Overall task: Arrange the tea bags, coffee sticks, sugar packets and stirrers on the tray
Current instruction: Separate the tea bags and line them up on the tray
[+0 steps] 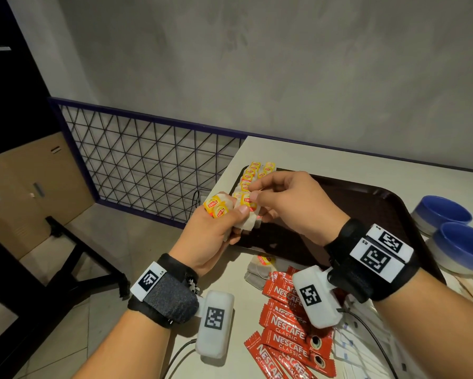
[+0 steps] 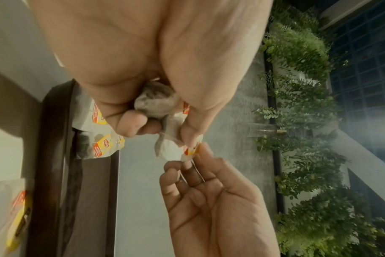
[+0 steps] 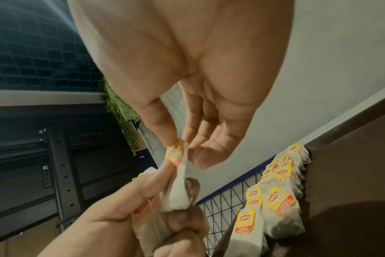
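Note:
My left hand [image 1: 216, 228] grips a small bunch of tea bags [image 1: 220, 207] with yellow tags, held just above the near left corner of the dark brown tray [image 1: 380, 203]. My right hand [image 1: 284, 198] pinches the yellow tag of one tea bag [image 3: 176, 154] at the top of that bunch, between thumb and forefinger. Several tea bags [image 1: 253, 173] lie in rows at the tray's far left corner [image 3: 277, 194]. Red coffee sticks [image 1: 287, 321] lie on the table near me. More tea bags [image 1: 260, 266] lie beside them.
Two blue bowls [image 1: 448, 228] stand on the table to the right of the tray. White sugar packets [image 1: 353, 351] lie under my right forearm. A wire mesh panel [image 1: 147, 160] and the table's left edge are close to my left hand.

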Demonstrator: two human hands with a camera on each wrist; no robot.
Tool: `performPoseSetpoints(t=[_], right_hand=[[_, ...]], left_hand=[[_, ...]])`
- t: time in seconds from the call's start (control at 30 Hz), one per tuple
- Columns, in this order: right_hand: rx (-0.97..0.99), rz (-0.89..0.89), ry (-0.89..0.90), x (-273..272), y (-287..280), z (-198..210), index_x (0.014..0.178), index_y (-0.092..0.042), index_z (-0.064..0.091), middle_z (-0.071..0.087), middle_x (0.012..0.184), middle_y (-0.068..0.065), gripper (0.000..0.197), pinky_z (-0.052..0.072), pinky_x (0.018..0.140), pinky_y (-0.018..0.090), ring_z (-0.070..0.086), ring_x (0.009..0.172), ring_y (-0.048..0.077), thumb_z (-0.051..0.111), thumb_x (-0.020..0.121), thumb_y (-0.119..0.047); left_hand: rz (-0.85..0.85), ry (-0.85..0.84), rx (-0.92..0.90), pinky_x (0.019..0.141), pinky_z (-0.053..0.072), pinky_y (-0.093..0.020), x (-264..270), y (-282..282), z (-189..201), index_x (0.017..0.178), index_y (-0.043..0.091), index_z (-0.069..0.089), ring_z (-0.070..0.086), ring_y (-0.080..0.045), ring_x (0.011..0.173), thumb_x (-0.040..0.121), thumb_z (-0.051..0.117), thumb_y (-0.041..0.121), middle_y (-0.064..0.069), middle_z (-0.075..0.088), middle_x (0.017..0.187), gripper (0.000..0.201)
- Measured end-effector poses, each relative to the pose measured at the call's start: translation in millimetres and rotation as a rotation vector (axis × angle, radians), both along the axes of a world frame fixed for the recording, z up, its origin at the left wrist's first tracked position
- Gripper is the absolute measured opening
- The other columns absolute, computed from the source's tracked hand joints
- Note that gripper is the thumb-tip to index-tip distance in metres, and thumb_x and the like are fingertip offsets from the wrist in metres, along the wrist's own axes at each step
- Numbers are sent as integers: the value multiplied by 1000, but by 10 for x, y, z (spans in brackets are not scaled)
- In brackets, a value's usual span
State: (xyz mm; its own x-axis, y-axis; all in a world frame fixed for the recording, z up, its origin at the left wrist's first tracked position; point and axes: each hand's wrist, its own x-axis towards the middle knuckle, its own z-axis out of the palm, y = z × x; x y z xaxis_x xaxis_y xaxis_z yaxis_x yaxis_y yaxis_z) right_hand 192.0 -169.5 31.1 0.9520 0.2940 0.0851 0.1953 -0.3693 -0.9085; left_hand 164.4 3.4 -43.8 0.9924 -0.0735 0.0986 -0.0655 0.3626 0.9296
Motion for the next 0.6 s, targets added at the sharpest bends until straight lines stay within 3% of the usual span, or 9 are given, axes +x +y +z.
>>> performPoseSetpoints(t=[0.03, 0.1, 0.2, 0.3, 0.47, 0.53, 0.6], right_hand=[[-14, 5, 2, 15, -1, 7, 102, -13, 77, 76, 91, 14, 9, 65, 74, 37, 74, 75, 25, 74, 94, -12], [-45, -2, -1, 66, -6, 13, 100, -11, 77, 76, 88, 11, 7, 62, 65, 27, 71, 68, 14, 74, 94, -12], [-50, -80, 32, 229, -41, -25, 93, -13, 75, 76, 98, 9, 5, 63, 67, 27, 75, 80, 16, 74, 94, -8], [-90, -92, 106, 370, -62, -78, 93, -9, 73, 74, 108, 11, 5, 65, 74, 34, 75, 96, 24, 72, 94, -5], [-213, 28, 282, 441, 22, -147, 105, -1, 70, 74, 107, 20, 9, 65, 79, 49, 75, 95, 39, 69, 96, -2], [-272, 34, 313, 474, 59, -184, 108, 2, 68, 74, 101, 18, 13, 66, 71, 44, 76, 87, 40, 68, 96, 0], [-328, 16, 296, 526, 82, -214, 112, 4, 68, 74, 94, 9, 18, 66, 64, 36, 75, 79, 32, 69, 95, 0]], left_hand=[[7, 11, 2, 56, 38, -29, -5, 0, 11, 105, -13, 54, 46, -29, 79, 92, 69, 18, -23, 55, 99, 38], [30, 46, -8, 56, 38, -28, -10, 0, 43, 97, -6, 60, 46, -25, 74, 93, 68, 17, -20, 55, 90, 24], [69, 165, -102, 55, 39, -26, -12, 15, 77, 94, 7, 62, 45, -20, 69, 97, 61, 4, -12, 49, 80, 4], [164, 266, -220, 57, 36, -30, -5, 58, 86, 109, 1, 55, 45, -22, 70, 89, 44, -16, -13, 43, 85, 29], [258, 325, -256, 58, 41, -30, 9, 69, 105, 120, 1, 49, 47, -23, 70, 80, 29, -22, -20, 47, 101, 50], [262, 333, -262, 57, 44, -28, 6, 72, 118, 125, -1, 48, 49, -23, 71, 81, 29, -22, -21, 48, 103, 52], [267, 340, -261, 56, 46, -27, -1, 68, 126, 129, -3, 46, 50, -23, 70, 82, 30, -22, -20, 50, 102, 53]])
